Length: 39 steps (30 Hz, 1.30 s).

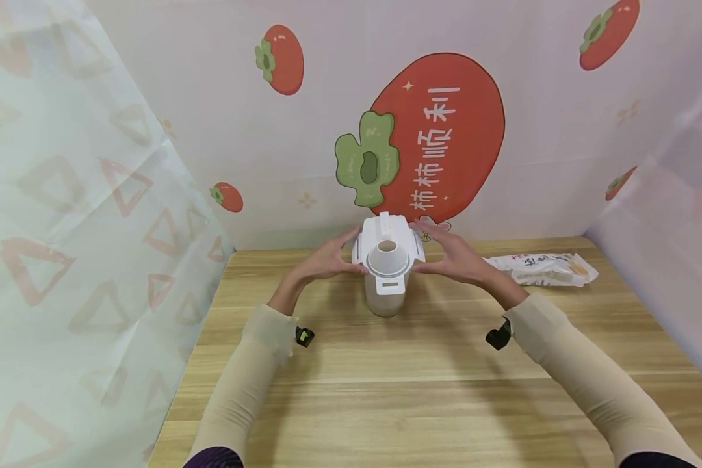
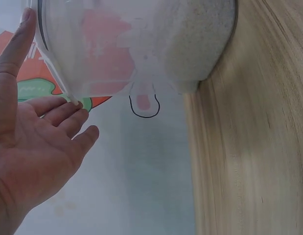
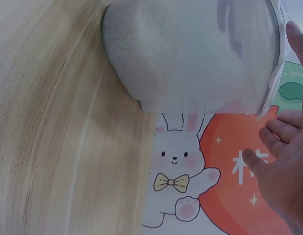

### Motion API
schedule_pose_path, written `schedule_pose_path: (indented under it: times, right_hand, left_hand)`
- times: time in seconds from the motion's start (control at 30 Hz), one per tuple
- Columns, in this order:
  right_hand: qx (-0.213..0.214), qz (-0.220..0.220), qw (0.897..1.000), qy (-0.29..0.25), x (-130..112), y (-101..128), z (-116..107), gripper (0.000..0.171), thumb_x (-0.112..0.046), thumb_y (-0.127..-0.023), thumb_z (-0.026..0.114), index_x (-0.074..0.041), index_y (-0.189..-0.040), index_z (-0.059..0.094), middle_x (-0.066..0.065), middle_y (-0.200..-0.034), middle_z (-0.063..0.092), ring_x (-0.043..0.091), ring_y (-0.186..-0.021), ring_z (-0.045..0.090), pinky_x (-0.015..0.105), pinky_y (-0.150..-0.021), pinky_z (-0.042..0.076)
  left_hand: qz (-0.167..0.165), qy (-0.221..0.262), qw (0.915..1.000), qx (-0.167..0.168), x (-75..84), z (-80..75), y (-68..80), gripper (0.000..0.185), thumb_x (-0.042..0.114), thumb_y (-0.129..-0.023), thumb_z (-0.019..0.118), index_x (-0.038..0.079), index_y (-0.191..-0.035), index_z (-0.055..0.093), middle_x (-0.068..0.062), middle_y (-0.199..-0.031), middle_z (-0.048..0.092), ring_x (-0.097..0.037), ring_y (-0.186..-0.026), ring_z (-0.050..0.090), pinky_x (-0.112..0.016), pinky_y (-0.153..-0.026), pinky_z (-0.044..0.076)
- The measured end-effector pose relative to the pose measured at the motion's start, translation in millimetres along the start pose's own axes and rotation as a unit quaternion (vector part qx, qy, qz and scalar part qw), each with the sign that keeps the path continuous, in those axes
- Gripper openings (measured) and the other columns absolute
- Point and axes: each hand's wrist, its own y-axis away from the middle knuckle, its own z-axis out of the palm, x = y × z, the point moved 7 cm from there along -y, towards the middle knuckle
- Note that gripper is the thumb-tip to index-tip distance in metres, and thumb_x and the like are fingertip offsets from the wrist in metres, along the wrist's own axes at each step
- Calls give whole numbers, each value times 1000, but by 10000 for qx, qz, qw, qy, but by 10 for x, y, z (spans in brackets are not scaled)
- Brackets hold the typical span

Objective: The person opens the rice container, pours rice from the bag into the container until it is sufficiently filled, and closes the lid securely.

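Left hand [image 1: 326, 261], right hand [image 1: 453, 257] flank white-lidded container [image 1: 388, 270], fingertips at lid.

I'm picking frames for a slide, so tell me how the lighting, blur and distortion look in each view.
Head view: even soft light, wide-angle bend at the edges, faint shadows under the container and both arms. Left wrist view: the left hand sharp, the table grain smeared. Right wrist view: the table blurred, the right hand cropped, wall print clear.

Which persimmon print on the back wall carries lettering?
The big persimmon behind the white container: white characters on it. The small persimmons are plain.
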Motion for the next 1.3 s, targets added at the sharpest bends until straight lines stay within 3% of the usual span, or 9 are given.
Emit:
schedule_pose_path:
  times: [0.27, 0.43, 0.87, 1.13, 1.3]
  right_hand:
    - [-152, -111, 9998, -45, -11, -31, 53, 104, -39, -84, 91, -8, -166, 35, 14, -169, 38, 39, -156, 34, 68, -120, 33]
    - [-157, -135, 9997, -149, -23, -44, 70, 103, -39, -84, 91, -10, -166, 36, 11, -169, 38, 37, -155, 37, 65, -121, 35]
    - [-104, -180, 9998, -18, 6, -41, 96, 98, -43, -83, 91, -7, -161, 45, 18, -167, 41, 43, -151, 41, 65, -115, 42]
    - [-163, 3, 9999, 23, 36, -28, 108, 100, -48, -84, 89, -12, -164, 40, 9, -171, 36, 38, -155, 37, 61, -116, 43]
    - [-217, -53, 9997, -115, 51, -26, 122, 99, -44, -85, 89, -11, -164, 40, 10, -172, 35, 36, -156, 36, 57, -115, 46]
  left_hand:
    - [-21, -115, 9999, -2, -15, 9, -20, 114, 31, -82, 93, 12, -170, 23, -10, -173, 29, -27, -160, 27, -48, -129, 26]
    - [-116, -220, 9997, 63, -22, -13, -21, 110, 30, -82, 93, 11, -168, 27, -13, -171, 34, -30, -158, 31, -50, -128, 29]
    - [-132, -312, 9994, 40, -8, -15, -22, 109, 32, -83, 92, 11, -168, 27, -12, -171, 34, -30, -158, 32, -48, -128, 29]
    - [-97, -287, 9995, -67, 21, -11, -9, 109, 32, -86, 90, 12, -169, 23, -12, -172, 32, -28, -159, 30, -46, -129, 28]
    - [-138, -341, 9992, -127, 12, -5, -4, 109, 33, -87, 90, 13, -170, 22, -13, -172, 32, -29, -158, 30, -48, -128, 28]
